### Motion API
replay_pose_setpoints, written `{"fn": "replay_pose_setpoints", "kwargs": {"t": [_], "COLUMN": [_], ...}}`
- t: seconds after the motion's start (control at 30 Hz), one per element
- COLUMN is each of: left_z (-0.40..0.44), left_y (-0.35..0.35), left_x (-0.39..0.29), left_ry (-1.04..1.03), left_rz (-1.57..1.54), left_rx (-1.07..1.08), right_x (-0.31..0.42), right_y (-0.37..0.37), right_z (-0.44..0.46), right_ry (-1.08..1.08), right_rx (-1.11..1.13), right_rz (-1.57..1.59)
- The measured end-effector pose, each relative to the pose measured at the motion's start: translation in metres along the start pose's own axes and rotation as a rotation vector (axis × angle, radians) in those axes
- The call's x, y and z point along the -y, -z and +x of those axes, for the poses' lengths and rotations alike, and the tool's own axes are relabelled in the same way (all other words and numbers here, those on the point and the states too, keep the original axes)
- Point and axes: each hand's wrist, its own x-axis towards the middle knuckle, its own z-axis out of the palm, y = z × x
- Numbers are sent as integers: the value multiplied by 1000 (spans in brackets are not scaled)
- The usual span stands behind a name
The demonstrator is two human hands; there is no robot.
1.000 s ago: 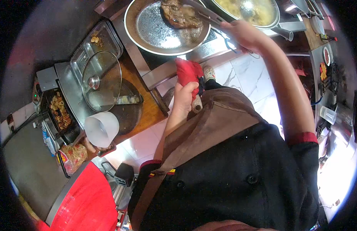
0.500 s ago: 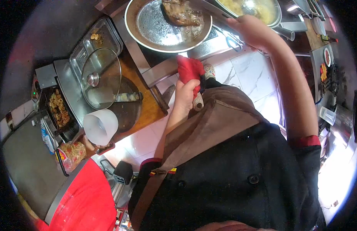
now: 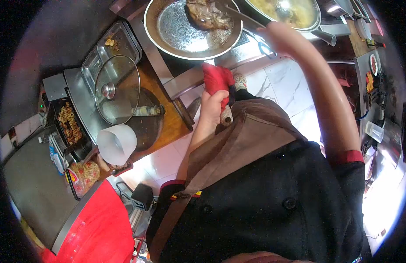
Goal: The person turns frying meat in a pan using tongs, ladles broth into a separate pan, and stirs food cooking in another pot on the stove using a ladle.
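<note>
My left hand (image 3: 210, 107) is closed around the frying pan's handle, with a red cloth (image 3: 217, 82) wrapped over it. The frying pan (image 3: 173, 33) sits on the stove, its base glossy with oil. A browned piece of meat (image 3: 206, 15) lies toward the pan's far right side. My right hand (image 3: 278, 38) grips a metal spatula (image 3: 243, 17), whose front end reaches the meat; its tip is hard to make out. Right of the pan stands a covered pot (image 3: 295, 13) with yellowish food visible inside.
On the left counter are a glass lid (image 3: 117, 90), a metal tray (image 3: 132, 38) and a translucent white container (image 3: 116, 143). A basket of browned cubes (image 3: 70, 125) stands further left. Blue-handled scissors (image 3: 266, 49) hang near the stove's front edge.
My right hand and the spatula have shifted slightly, with the blade still at the meat. My left hand keeps its hold on the pan handle. The whole view has moved slightly.
</note>
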Motion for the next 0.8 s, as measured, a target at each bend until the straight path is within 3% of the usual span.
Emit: {"fn": "replay_pose_setpoints", "kwargs": {"t": [0.1, 0.23, 0.3, 0.33, 0.37, 0.43, 0.6, 0.7, 0.8], "left_z": [-1, 0, 5, 1, -1, -3, -2, -1, -1], "left_y": [2, 9, 11, 6, 2, 1, 7, 2, 0], "left_x": [-1, 4, 7, 3, -1, -4, 1, -5, -3], "left_ry": [56, 58, 67, 51, 34, 56, 84, 90, 49], "left_rz": [-22, -12, 15, -9, -34, -19, -13, -42, -70], "left_rx": [11, 1, 20, 12, 3, 8, -19, 26, -6], "right_x": [14, 22, 10, -22, -11, 13, 16, -4, 12], "right_y": [8, 22, 21, -5, -1, 4, 23, 6, 8], "right_z": [-7, -27, -18, 6, 4, -2, -26, -4, -9], "right_ry": [-103, -107, 63, 315, 313, -125, -86, 64, -38], "right_rx": [137, 59, 5, -165, -170, 150, -16, 8, 93], "right_rz": [100, 261, -5, -190, -191, 76, 193, -53, 99]}}
